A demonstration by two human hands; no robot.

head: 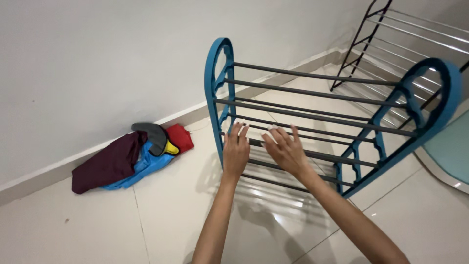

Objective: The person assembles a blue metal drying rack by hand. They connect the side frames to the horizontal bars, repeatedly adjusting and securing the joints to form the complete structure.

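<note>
One view only, from the person's head, tilted down and forward over both outstretched forearms. The glossy white tiled floor [97,225] fills the lower frame, and the plain white wall [97,58] runs slantwise across the top left, so the camera faces the corner at an angle. It sits close: the blue plastic rack with grey metal rods [322,117] is at arm's length, mid-frame. A black metal drying rack [391,44] is cut off at the top right edge.
</note>
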